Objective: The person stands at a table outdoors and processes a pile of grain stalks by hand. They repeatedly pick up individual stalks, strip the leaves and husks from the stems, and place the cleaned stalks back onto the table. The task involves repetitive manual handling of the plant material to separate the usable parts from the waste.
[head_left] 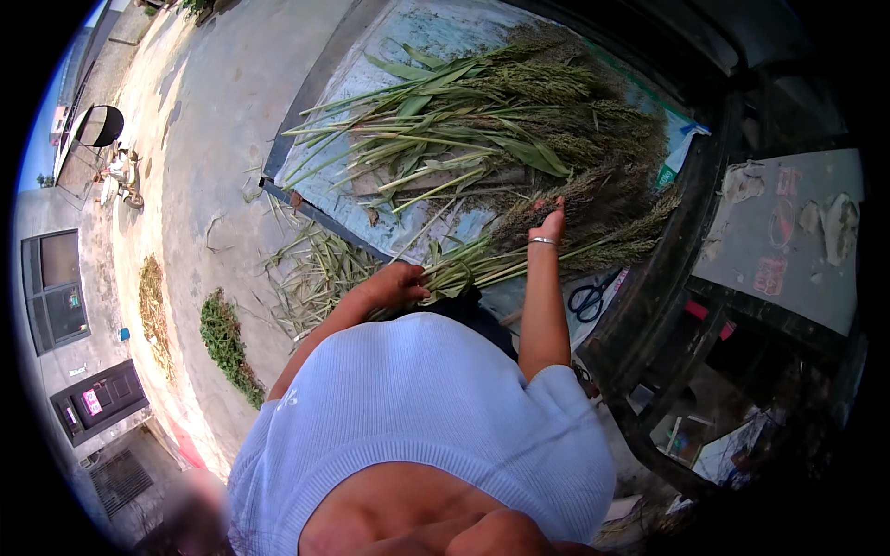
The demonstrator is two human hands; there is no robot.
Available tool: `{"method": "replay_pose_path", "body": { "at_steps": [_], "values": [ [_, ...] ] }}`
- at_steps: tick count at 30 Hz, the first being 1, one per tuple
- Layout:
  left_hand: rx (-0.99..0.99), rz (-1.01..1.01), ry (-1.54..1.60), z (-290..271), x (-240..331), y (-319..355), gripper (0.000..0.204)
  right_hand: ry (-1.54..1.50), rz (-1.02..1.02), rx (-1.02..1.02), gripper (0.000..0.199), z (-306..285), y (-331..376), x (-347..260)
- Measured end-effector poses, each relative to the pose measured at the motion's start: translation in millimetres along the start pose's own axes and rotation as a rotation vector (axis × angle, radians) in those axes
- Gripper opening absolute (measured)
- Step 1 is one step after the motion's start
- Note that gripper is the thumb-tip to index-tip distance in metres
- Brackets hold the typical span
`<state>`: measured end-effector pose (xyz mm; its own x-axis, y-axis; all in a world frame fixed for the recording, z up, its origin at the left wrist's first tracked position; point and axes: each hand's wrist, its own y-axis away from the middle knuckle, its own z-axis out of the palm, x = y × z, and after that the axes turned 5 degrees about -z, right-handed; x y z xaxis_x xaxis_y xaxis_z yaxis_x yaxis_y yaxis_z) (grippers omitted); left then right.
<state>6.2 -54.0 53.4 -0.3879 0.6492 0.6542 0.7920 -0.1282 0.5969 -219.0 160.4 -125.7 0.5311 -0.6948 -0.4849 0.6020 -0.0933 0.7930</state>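
A small bunch of green grain stalks (473, 268) lies crosswise in front of my body, with feathery seed heads (640, 227) toward the right. My left hand (399, 284) is closed at the cut ends of these stalks, its fingers curled round them. My right hand (549, 222), with a silver bracelet at the wrist, reaches among the dark seed heads; its thumb and fingers are apart, and some fingertips are hidden. Beyond both hands, a larger heap of cut stalks (464, 120) with leaves and seed heads rests on a pale blue, worn sheet (320, 185).
Scissors with dark handles (586, 301) lie right of my right forearm. Stripped leaves (320, 278) litter the ground at left. Farther left are a strip of green plants (227, 347) and a parked scooter (120, 178). A dark metal frame (681, 306) stands close on the right.
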Motion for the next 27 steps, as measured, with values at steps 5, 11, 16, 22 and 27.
{"method": "replay_pose_path", "body": {
  "at_steps": [5,11,16,22,27],
  "values": [
    [-0.018,-0.028,-0.075,-3.6,2.4,10.1,0.027,0.229,0.098,0.172,0.071,26.8,18.9,-18.1],
    [0.053,-0.067,-0.147,-5.1,9.8,24.0,0.03,0.353,0.094,0.261,0.068,36.4,17.7,-28.1],
    [0.145,-0.131,-0.205,3.9,-2.0,23.2,0.032,0.244,0.029,0.181,0.062,28.3,-11.2,-30.5],
    [0.51,0.061,-0.413,-7.3,9.6,16.3,0.028,-0.012,-0.089,-0.11,0.038,34.5,13.3,-41.7],
    [0.563,0.107,-0.262,8.7,36.9,-19.7,0.02,-0.139,-0.147,-0.253,0.034,28.0,34.1,-45.3]
  ]
}}
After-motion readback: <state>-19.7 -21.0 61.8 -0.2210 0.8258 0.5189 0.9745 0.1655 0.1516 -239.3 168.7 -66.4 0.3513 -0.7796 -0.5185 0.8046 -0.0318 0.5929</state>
